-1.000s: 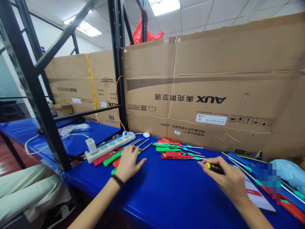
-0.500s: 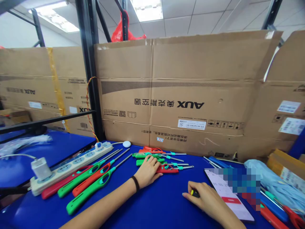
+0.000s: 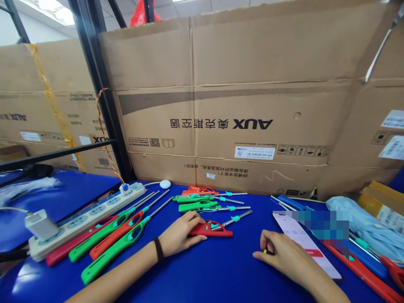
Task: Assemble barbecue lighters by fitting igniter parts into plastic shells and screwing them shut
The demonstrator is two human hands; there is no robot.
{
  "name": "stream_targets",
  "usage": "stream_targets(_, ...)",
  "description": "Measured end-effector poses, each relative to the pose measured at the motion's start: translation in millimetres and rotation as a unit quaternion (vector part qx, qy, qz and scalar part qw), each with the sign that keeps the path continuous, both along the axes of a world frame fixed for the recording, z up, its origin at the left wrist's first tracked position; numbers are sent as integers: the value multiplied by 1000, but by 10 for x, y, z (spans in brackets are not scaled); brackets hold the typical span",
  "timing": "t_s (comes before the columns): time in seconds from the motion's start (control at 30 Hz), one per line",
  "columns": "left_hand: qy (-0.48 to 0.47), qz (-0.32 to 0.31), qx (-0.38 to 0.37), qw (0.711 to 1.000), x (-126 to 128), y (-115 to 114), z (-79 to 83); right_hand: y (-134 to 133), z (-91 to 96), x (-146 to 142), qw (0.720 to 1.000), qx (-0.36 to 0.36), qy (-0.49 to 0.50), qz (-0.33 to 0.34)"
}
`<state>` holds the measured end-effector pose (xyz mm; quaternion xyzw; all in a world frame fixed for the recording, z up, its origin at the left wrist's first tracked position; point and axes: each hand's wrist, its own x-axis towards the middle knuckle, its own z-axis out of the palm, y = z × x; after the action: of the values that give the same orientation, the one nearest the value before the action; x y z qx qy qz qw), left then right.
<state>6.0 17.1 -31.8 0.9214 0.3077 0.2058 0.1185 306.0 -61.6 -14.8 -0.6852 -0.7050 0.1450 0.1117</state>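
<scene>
My left hand (image 3: pixel 181 235) is closed on the end of a red long-necked lighter (image 3: pixel 219 230), which lies on the blue table with its metal tube (image 3: pixel 243 216) angled away from the body. Behind it lie green lighters (image 3: pixel 197 205) and an orange-red lighter (image 3: pixel 200 190), their tubes pointing right. In my right hand (image 3: pixel 280 252), curled just left of the phone, is a small yellow and black thing (image 3: pixel 268 252); the fingers hide most of it. Left of my left hand, several red, orange and green lighters (image 3: pixel 113 254) lie side by side.
A white power strip (image 3: pixel 80 225) with a plugged-in charger (image 3: pixel 41 225) runs along the left. At right lie a phone (image 3: pixel 322 265), more lighters (image 3: pixel 362 269) and a pale blue plastic bag (image 3: pixel 362 227). A tall cardboard sheet (image 3: pixel 221 63) stands behind, beside a dark metal post (image 3: pixel 94 63).
My left hand has pulled the red lighter toward me, apart from the green ones, and its tube now slants. My right hand stays curled near the phone. The view has tilted down.
</scene>
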Motion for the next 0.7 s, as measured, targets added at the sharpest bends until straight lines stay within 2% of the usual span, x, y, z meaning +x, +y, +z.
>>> stream_targets(0.1,1,-62,-22,998,14,-120,38,-9,102,-68,998,59,23,8)
stream_targets(0.2,14,-114,-41,993,36,-287,87,-44,178,-151,989,103,91,59)
stream_targets(0.33,13,-144,-86,986,33,-471,195,-122,164,-219,978,-3,162,132)
stream_targets(0.4,11,-132,-111,985,14,-505,252,-154,133,-234,975,-36,166,147)
stream_targets(0.5,-5,-105,-126,986,-13,-454,289,-168,94,-243,973,-47,162,157)
stream_targets(0.6,-11,-59,-123,991,-16,-290,233,-149,59,-241,975,-60,148,153)
stream_targets(0.7,5,13,-137,990,12,-81,139,-125,29,-249,981,-53,125,138)
